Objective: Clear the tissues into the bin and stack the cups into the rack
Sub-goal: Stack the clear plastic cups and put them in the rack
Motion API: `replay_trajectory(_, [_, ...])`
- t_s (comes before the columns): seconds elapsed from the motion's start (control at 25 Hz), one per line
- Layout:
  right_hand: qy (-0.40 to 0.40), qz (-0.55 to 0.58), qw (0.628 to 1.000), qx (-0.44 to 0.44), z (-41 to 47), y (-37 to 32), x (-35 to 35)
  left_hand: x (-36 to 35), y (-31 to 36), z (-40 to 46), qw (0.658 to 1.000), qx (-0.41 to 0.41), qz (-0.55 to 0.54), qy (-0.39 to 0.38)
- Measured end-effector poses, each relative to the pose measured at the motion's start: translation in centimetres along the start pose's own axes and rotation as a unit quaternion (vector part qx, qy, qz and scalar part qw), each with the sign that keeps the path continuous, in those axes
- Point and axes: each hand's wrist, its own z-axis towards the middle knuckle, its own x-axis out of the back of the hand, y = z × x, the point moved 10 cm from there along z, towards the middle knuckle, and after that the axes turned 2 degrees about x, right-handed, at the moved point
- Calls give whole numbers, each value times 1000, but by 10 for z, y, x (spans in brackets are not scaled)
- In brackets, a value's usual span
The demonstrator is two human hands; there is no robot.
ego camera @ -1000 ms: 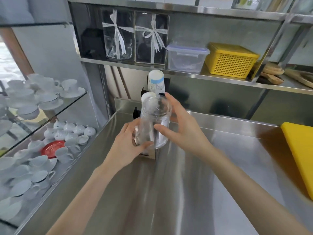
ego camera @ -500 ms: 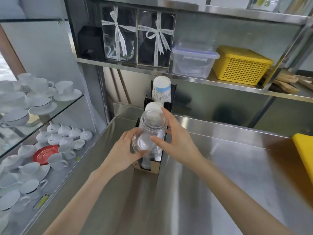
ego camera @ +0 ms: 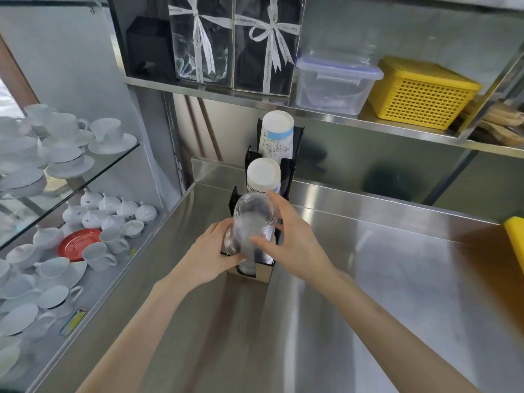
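Note:
A black cup rack (ego camera: pixel 292 171) stands on the steel counter (ego camera: pixel 368 279) against the back wall. Two upside-down white paper cup stacks sit in it: a tall one (ego camera: pixel 276 134) in the rear slot and a shorter one (ego camera: pixel 263 175) in the middle slot. A stack of clear plastic cups (ego camera: pixel 252 222) is upside down in the front slot. My left hand (ego camera: pixel 209 256) grips its lower left side. My right hand (ego camera: pixel 289 239) holds its right side with fingers spread over it. No tissues or bin are in view.
To the left, glass shelves (ego camera: pixel 85 177) hold several white cups, saucers, small teapots and a red saucer (ego camera: pixel 78 245). The steel shelf above carries ribboned gift boxes (ego camera: pixel 235 43), a clear lidded container (ego camera: pixel 337 80) and a yellow basket (ego camera: pixel 422 95). A yellow board (ego camera: pixel 516 236) lies at far right.
Both hands have lowered the clear cup stack from above the rack down into the front slot. The head camera has tilted down and closer.

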Motion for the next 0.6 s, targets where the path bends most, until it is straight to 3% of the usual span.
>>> replay_trajectory(0.32, [-38,-32,999,-3,-4,12,-19,23,27,-17,995,-72,-28,68])
replay_trajectory(0.6, [-64,-97,993,-13,-2,19,-29,13,21,-9,998,-44,-9,44])
